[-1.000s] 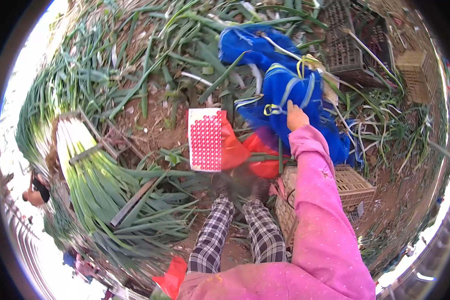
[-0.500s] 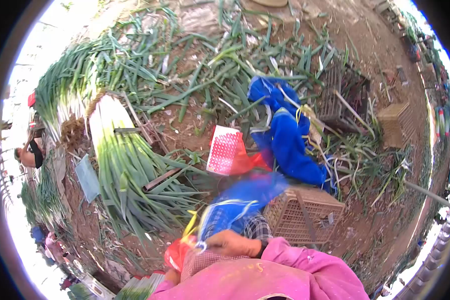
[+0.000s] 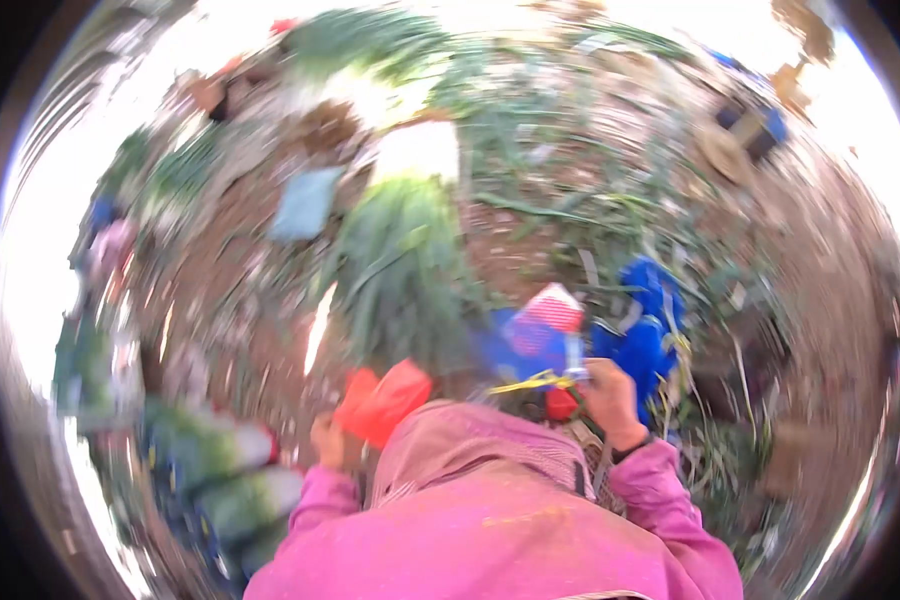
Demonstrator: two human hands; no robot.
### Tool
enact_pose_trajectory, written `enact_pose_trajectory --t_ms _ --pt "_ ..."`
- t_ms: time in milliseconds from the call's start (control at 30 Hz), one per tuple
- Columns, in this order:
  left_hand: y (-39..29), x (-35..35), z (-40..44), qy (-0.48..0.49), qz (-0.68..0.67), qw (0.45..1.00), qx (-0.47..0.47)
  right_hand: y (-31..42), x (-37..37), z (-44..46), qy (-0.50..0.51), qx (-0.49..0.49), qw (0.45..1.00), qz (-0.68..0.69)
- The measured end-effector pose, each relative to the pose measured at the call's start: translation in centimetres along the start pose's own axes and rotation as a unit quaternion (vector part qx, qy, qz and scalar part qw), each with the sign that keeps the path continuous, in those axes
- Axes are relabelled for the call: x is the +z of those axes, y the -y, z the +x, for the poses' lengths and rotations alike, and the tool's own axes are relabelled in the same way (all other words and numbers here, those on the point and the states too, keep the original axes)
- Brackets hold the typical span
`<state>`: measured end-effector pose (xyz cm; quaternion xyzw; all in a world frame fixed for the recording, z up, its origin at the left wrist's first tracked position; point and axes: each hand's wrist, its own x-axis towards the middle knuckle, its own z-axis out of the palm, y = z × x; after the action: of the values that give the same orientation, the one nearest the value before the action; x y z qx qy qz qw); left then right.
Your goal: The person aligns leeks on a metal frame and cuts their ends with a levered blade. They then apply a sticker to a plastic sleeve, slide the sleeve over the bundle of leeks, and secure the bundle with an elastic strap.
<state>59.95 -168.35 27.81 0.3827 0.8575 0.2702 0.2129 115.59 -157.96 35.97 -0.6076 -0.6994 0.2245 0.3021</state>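
My right hand (image 3: 613,402) is closed on a corner of a blue plastic sheet (image 3: 505,342) with yellow strings (image 3: 530,382) hanging from it. The sheet is blurred and spreads out to the left of my fingers. My left hand (image 3: 327,440), at the left of my lap, is closed at the edge of a red plastic bag (image 3: 388,400); its fingers are partly blurred. Just beyond the sheet lies a white packet with red dots (image 3: 550,312). Ahead of me is a large tied bundle of leeks (image 3: 400,240), leaves toward me.
Blue cloth (image 3: 650,340) lies at the right, near a dark crate (image 3: 740,365) and a tan crate (image 3: 798,455). A light-blue pad (image 3: 307,203) is on the soil left of the leeks. More leek bundles (image 3: 240,500) lie at the lower left. Loose leaves cover the ground.
My view has swung left. My right hand has moved from my lap out to the right, carrying the blue plastic sheet. My left hand and the red bag have come into clearer view.
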Motion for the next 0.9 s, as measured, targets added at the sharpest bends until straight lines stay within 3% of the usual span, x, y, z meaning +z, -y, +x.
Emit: enact_pose_trajectory --t_ms 67,100,167,267,333,367,467,567,633,733,900 --pt "-6.4 -2.3 -2.7 -0.084 -0.056 0.995 0.014 -0.5 1.8 -0.8 0.040 0.114 0.976 0.180" --pt "-4.3 -2.5 -1.9 -0.091 -0.029 0.995 0.043 1.5 2.4 -0.6 0.056 0.110 0.970 0.209" --pt "-10.6 -4.8 -4.2 -0.102 -0.095 0.990 0.009 5.9 2.4 -1.0 0.063 0.117 0.959 0.249" --pt "-12.1 -6.8 -4.8 -0.090 -0.228 0.968 0.052 11.1 5.0 -2.1 0.143 0.058 0.931 0.330" --pt "-13.6 -9.1 -5.7 -0.097 -0.245 0.962 0.078 14.4 5.5 -2.0 0.206 -0.091 0.950 0.216" --pt "-13.8 -10.1 -5.8 -0.099 -0.252 0.958 0.093 16.5 5.8 -2.1 0.192 -0.093 0.944 0.251" --pt "-12.3 -13.1 -5.5 -0.132 -0.173 0.967 0.131 19.6 7.2 -2.0 0.196 -0.126 0.945 0.228" --pt "-10.8 -15.8 -5.1 -0.141 -0.250 0.950 0.120 20.8 9.9 -1.4 0.159 -0.134 0.949 0.238" --pt "-8.7 -17.7 -4.8 -0.164 -0.244 0.948 0.125 22.4 11.8 -1.0 0.137 -0.111 0.952 0.251" --pt "-5.1 -21.6 -4.5 -0.213 -0.187 0.947 0.151 27.4 15.3 -0.2 0.091 -0.169 0.964 0.185" --pt "5.5 -30.7 -2.3 -0.288 -0.125 0.937 0.156 38.9 26.1 -2.1 0.217 -0.251 0.925 0.183"
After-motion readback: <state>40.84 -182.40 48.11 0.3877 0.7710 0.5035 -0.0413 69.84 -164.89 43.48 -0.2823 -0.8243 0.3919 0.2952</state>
